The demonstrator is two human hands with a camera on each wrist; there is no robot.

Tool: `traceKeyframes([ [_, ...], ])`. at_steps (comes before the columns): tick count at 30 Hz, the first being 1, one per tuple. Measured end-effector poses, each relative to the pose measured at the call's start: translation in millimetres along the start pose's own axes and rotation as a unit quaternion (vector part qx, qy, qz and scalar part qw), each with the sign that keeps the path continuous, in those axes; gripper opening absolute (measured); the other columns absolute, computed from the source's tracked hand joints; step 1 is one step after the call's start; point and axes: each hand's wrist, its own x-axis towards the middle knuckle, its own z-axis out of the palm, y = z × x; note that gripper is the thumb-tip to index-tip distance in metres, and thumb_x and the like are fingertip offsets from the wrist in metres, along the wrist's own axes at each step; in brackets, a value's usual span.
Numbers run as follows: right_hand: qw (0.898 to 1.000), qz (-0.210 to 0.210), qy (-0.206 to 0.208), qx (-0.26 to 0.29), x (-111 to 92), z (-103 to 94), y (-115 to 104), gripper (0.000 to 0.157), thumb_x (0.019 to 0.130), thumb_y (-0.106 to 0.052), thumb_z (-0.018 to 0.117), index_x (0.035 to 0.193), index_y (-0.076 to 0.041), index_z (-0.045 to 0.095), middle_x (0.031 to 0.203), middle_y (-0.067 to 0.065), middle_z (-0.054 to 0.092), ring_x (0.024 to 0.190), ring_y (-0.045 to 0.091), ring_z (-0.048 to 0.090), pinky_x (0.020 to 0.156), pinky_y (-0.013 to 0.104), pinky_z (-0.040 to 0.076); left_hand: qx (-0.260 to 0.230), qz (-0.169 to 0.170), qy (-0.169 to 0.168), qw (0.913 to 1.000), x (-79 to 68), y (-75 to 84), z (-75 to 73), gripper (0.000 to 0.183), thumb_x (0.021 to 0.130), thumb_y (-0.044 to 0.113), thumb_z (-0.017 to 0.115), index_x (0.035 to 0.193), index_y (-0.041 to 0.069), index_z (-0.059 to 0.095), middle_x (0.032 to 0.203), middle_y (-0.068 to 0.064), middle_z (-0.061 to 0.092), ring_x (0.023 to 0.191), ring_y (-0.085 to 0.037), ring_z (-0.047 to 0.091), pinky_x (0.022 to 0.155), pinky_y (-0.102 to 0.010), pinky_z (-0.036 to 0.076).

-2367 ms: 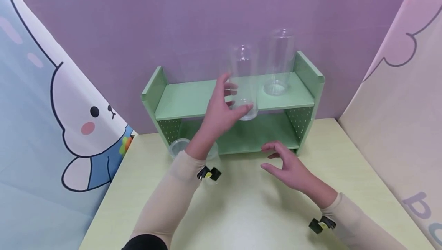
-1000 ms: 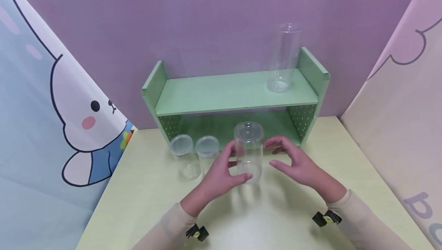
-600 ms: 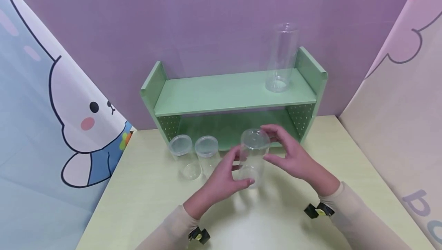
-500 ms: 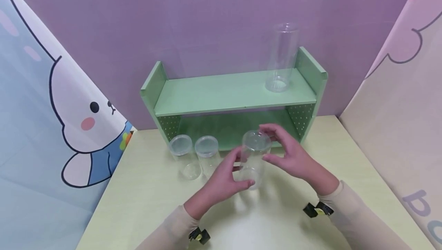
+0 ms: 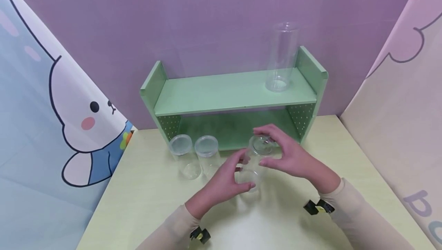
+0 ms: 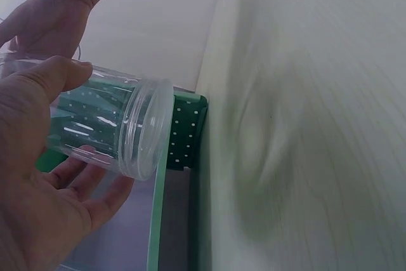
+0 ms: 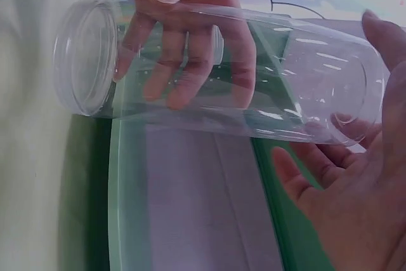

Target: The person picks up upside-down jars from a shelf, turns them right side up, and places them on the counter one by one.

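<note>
A tall clear plastic jar is between my two hands, tilted a little, with its upper end leaning right. My left hand grips it low down, the thumb in front and the fingers behind. Around its upper end curl the thumb and fingers of my right hand. In the left wrist view the ridged rim end points at the table and is apart from it. Through the clear wall in the right wrist view, the fingers of my left hand show. The smooth rounded end lies by my right hand.
Two clear jars with frosted lids stand left of my left hand, before a green two-tier shelf. Another tall clear jar stands on the upper tier's right side. Pale tabletop lies in front; a purple backdrop rises behind.
My left hand has brought the jar down from the upper tier to just above the table. My right hand has moved left to its upper end, and the jar has tipped rightward.
</note>
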Motion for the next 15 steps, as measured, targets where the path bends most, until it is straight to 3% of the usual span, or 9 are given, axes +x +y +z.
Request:
traceKeyframes([
  [3,1.0,-0.005,-0.005,-0.001,0.6,0.4,-0.2,0.075,0.09,-0.011,0.093,0.156,-0.015,0.059,0.146,0.0,0.062,0.12,0.021,0.066,0.102,0.041,0.059,0.006,0.002,-0.002,1.0,-0.3,0.0,-0.6,0.098,0.092,0.021,0.092,0.17,0.029,0.035,0.155,0.002,0.054,0.14,-0.018,0.055,0.113,-0.046,0.057],
  [8,1.0,-0.021,0.01,0.008,1.0,0.4,0.6,0.073,0.088,-0.008,0.095,0.153,-0.013,0.062,0.141,0.001,0.066,0.114,0.021,0.069,0.097,0.036,0.061,0.018,0.003,-0.004,0.9998,-1.1,-0.7,-1.6,0.096,0.092,0.022,0.091,0.17,0.023,0.035,0.153,-0.001,0.055,0.141,-0.018,0.055,0.114,-0.042,0.056],
  [15,0.998,-0.039,0.031,0.042,-0.4,-6.2,3.7,0.077,0.084,0.01,0.091,0.153,-0.008,0.062,0.137,0.005,0.067,0.114,0.026,0.069,0.098,0.035,0.062,0.021,-0.003,-0.009,0.9997,-4.0,-5.8,-2.2,0.099,0.092,0.025,0.091,0.171,0.02,0.033,0.155,-0.004,0.054,0.143,-0.018,0.053,0.115,-0.041,0.053],
])
